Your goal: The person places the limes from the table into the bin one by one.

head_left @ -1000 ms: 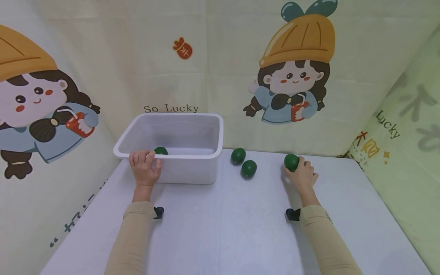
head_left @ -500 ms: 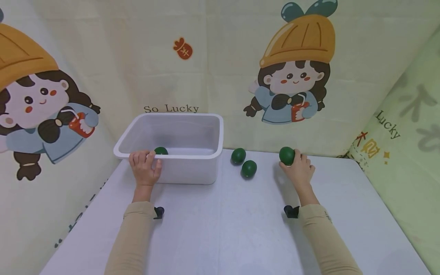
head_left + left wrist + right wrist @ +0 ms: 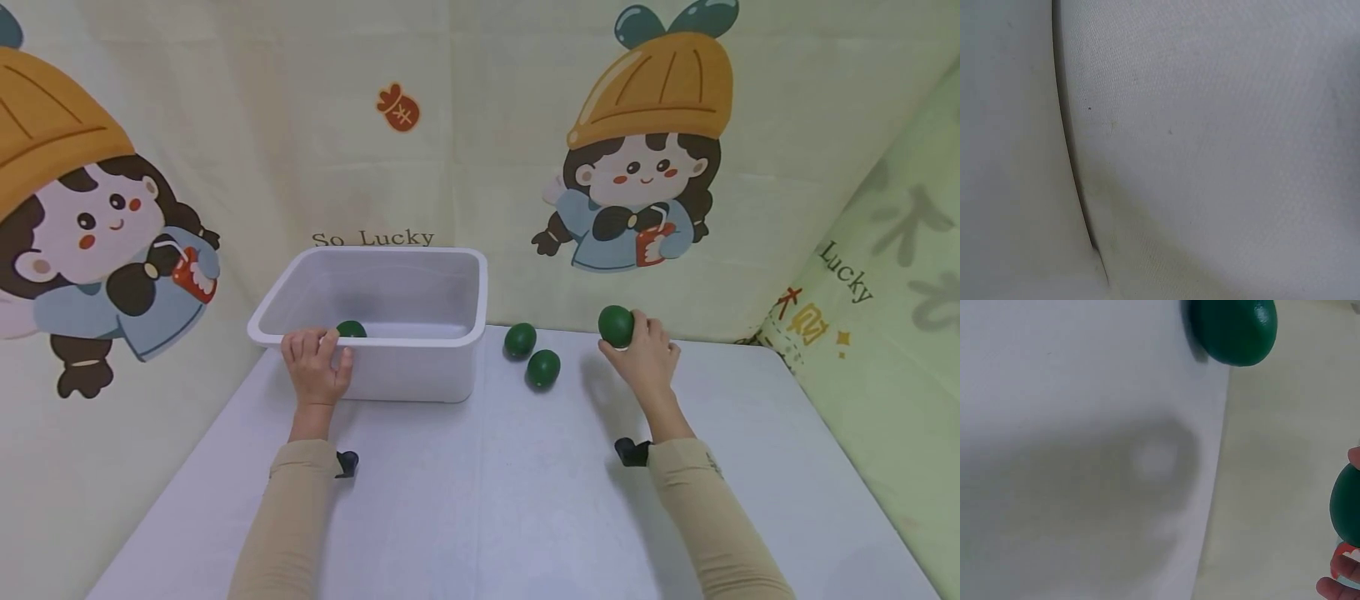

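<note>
Worktop [image 3: 480, 500] with white bin [image 3: 450, 367] at left. Left hand [image 3: 317, 367] grips the bin's near rim, fingers curled over the edge; one green ball [image 3: 350, 329] lies inside, just beside it. Right hand [image 3: 643, 357] holds a second ball [image 3: 616, 325] in curled fingers, raised clear of the worktop. Two more balls [image 3: 520, 340] [image 3: 543, 367] rest between bin and right hand, almost touching.

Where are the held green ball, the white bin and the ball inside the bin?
held green ball [image 3: 615, 325], head view, middle of its visible front, gripped by the right hand [image 3: 647, 360]
white bin [image 3: 412, 371], head view, bare front wall
ball inside the bin [image 3: 351, 329], head view, visible top above the near rim
</note>
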The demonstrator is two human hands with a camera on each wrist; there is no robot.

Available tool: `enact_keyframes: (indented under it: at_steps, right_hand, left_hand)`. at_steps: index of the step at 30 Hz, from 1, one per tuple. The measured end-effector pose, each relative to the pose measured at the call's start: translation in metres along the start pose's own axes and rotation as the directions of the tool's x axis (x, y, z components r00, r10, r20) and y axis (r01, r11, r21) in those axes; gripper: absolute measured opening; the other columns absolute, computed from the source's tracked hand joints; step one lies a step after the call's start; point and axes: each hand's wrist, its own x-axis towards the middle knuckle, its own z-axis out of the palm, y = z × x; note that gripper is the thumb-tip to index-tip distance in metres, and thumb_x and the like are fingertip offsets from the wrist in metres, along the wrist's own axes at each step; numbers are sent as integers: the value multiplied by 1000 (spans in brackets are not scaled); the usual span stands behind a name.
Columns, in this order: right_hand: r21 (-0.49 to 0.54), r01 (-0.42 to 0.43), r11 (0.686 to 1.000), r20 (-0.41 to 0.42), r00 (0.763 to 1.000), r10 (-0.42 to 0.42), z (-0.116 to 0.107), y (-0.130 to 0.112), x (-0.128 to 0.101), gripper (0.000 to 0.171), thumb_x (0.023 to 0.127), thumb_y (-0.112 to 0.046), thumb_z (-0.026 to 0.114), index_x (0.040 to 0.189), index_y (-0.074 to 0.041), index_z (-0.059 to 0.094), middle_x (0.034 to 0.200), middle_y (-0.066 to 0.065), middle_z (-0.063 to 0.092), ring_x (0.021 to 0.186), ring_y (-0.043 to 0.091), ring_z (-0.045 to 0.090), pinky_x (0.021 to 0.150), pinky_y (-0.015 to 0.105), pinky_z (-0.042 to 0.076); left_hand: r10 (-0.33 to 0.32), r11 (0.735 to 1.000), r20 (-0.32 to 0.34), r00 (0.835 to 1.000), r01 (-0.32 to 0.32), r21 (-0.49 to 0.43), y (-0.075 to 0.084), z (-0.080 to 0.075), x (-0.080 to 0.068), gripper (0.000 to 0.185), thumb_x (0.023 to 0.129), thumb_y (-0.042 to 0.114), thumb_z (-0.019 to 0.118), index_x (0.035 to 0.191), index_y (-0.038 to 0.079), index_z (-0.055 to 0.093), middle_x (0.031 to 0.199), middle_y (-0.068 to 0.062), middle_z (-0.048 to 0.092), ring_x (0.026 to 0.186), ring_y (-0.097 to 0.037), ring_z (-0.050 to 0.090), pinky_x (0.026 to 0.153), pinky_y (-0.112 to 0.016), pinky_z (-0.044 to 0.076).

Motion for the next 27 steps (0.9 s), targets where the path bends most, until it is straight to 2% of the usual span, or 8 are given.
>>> enact_keyframes:
  at_steps: [15,27]
  right_hand:
    - [-37,96,995,-1,995,-96,-13,-40,7,74,77,-41,64,133,-4,33,127,25,38,115,43,36,94,60,24]
    - [-23,185,983,-18,983,-185,-17,-68,4,75,76,-44,63,134,-7,35,125,21,41,112,39,40,92,58,28]
  left_hand:
    - [-4,1000,-15,1000,4,-8,0,1,2,39,81,37,39,85,1,53,81,-17,48,81,-36,39,81,-52,26]
    - [6,1000,-29,1000,-6,8,-1,1,-3,42,84,40,37,85,1,53,81,-17,49,81,-36,40,80,-51,26]
